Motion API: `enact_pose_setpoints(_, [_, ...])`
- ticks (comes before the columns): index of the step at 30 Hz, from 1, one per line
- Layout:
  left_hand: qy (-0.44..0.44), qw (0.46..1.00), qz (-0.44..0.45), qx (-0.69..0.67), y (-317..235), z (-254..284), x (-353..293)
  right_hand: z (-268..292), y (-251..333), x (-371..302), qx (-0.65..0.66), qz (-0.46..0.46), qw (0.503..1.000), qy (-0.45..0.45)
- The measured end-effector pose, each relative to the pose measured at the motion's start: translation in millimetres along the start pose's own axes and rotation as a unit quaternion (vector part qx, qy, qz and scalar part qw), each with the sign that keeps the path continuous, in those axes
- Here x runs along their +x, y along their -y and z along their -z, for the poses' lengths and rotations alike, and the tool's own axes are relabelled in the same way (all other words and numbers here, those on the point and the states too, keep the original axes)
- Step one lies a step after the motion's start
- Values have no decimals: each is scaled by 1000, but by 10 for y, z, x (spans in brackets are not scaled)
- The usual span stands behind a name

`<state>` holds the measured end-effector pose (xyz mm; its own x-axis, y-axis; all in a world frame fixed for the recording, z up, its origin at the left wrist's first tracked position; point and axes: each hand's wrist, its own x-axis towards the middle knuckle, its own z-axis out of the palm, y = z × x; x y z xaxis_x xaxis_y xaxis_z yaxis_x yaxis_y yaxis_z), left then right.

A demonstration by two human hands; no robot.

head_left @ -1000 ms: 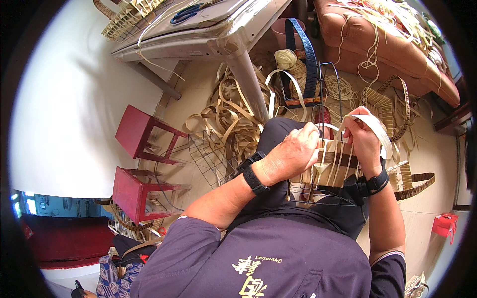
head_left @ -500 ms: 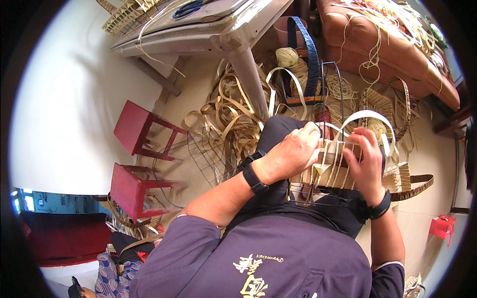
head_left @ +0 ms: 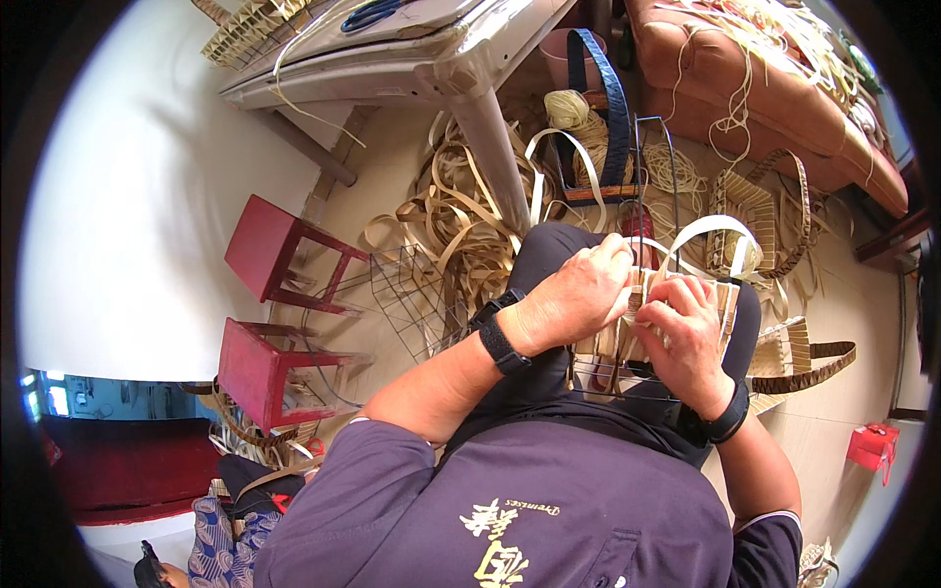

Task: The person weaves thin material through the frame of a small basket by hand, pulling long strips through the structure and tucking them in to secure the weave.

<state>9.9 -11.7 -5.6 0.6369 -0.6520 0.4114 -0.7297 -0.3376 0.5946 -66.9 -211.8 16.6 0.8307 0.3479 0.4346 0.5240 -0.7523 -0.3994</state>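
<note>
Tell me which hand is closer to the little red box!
Right. The right hand has the red box off to its right, lower in the picture; the left hand, at the woven basket's left side, is farther away.

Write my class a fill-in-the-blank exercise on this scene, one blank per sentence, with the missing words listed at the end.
1. The left hand and the right hand are at a partly woven basket, and both wristbands are coloured ____.
2. At the picture's left, the red stools number ____.
3. The scissors on the table have handles coloured ____.
4. Loose tan strips lie heaped near the table leg on the ____.

Missing words: black; two; blue; floor.
</note>
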Motion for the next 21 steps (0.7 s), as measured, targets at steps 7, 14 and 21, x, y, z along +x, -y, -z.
enact_pose_setpoints(7, [7, 1000, 6, -14, -47, 64, 12, 147, -58, 37, 58, -32, 998, 8])
enact_pose_setpoints(14, [29, 996, -26, -79, -80, 76, -60, 406, -240, 310, -27, -16, 999, -38])
enact_pose_setpoints(21, [2, 999, -6, 32, -211, -59, -93, 387, -398, 459, -152, -31, 988, 22])
